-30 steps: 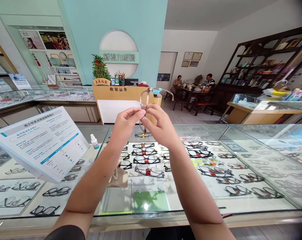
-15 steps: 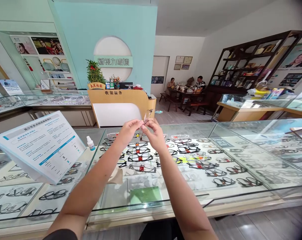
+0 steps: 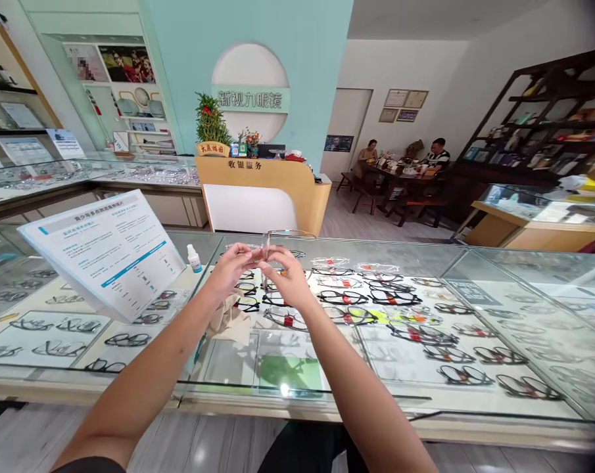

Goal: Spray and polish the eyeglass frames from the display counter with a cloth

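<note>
Just above the glass counter (image 3: pixel 228 387), a thin-framed pair of glasses (image 3: pixel 266 244) is turned nearly edge-on, one temple stretching to the right. My left hand (image 3: pixel 234 268) is closed on the left side of the glasses, thumb and fingers pinching the frame. Closed from the other side, my right hand (image 3: pixel 288 276) grips them with its thumb below and its fingers bent over the frame. A beige cloth (image 3: pixel 231 322) lies crumpled on the glass beneath my left hand. Left of it stands a small white spray bottle (image 3: pixel 193 260) with a blue label.
Rows of display glasses (image 3: pixel 346 299) lie under the glass. A large printed sign (image 3: pixel 104 253) leans on the counter at the left. Beyond are a wooden cashier desk (image 3: pixel 307 197) and two people seated at a dark table (image 3: pixel 400 172).
The glasses have been turned in my hands, a temple now reaching right. Both hands sit slightly further left in view. The camera has shifted, and more of the cloth shows.
</note>
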The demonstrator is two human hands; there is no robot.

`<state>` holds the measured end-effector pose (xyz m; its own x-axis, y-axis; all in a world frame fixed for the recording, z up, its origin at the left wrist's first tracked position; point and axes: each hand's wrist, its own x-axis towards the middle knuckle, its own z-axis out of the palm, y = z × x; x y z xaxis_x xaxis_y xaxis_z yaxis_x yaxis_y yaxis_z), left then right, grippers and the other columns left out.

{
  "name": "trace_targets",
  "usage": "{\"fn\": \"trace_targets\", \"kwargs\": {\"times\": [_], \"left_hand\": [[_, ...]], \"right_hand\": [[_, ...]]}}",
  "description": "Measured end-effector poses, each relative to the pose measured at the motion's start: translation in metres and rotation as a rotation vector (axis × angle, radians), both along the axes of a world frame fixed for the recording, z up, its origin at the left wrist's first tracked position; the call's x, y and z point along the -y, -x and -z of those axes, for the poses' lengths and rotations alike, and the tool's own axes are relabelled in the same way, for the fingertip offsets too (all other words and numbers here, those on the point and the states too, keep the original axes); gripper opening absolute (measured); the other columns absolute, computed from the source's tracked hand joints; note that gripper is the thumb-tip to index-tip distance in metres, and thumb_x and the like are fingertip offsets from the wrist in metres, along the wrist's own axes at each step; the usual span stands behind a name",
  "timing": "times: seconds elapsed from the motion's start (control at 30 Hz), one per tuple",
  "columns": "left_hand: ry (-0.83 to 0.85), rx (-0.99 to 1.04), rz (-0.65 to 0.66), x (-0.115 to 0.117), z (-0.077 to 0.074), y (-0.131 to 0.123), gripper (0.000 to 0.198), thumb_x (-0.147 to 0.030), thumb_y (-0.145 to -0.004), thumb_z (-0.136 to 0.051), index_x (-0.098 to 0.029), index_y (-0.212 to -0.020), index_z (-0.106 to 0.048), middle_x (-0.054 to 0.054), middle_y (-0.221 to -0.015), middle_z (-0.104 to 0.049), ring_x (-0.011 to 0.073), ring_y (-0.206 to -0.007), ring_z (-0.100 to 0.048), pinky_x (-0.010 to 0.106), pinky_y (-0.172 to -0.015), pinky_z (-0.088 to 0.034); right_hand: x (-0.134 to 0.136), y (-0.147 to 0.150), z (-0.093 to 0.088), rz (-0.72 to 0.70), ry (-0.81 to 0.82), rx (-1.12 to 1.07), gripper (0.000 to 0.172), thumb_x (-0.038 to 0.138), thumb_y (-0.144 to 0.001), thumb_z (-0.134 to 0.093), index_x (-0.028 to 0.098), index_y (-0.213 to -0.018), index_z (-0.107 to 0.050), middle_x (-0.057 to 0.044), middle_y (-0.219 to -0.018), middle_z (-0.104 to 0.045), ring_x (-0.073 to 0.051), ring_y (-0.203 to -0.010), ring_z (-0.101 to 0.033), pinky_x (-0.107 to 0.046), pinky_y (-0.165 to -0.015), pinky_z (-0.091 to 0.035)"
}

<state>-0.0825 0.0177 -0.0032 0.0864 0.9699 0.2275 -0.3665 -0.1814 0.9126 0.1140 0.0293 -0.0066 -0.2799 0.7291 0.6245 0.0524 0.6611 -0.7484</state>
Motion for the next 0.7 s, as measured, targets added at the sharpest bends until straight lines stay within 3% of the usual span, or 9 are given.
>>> {"fn": "trace_targets", "kwargs": {"times": [0.2,0.4,0.7], "left_hand": [[-0.027,-0.044,-0.021,-0.0049,0.0042,0.0030,0.040,-0.044,-0.082,-0.095,-0.022,-0.094,-0.063,0.004,-0.102,-0.084,0.0263,-0.111,-0.080,0.043,-0.108,-0.055],[-0.051,-0.057,-0.015,-0.0060,0.0041,0.0055,0.041,-0.044,-0.084,-0.095,-0.022,-0.094,-0.061,0.005,-0.100,-0.084,0.0281,-0.116,-0.081,0.049,-0.115,-0.053],[-0.048,-0.055,-0.015,-0.0082,0.0034,0.0074,0.044,-0.046,-0.081,-0.097,-0.022,-0.093,-0.062,0.006,-0.102,-0.086,0.0242,-0.105,-0.081,0.049,-0.116,-0.054]], "right_hand": [[0.0017,-0.0030,-0.0032,-0.010,0.042,0.005,0.041,0.067,-0.096,-0.077,0.027,-0.087,-0.074,-0.011,-0.125,-0.081,-0.030,-0.126,-0.073,-0.050,-0.119,-0.052],[0.0041,-0.0030,-0.0043,-0.029,0.037,0.013,0.038,0.065,-0.098,-0.076,0.028,-0.087,-0.073,-0.009,-0.128,-0.084,-0.030,-0.128,-0.074,-0.051,-0.118,-0.052],[0.0068,-0.0038,-0.0060,-0.055,0.050,0.041,0.032,0.060,-0.100,-0.075,0.029,-0.092,-0.077,-0.006,-0.132,-0.085,-0.029,-0.129,-0.076,-0.048,-0.117,-0.053]]}}
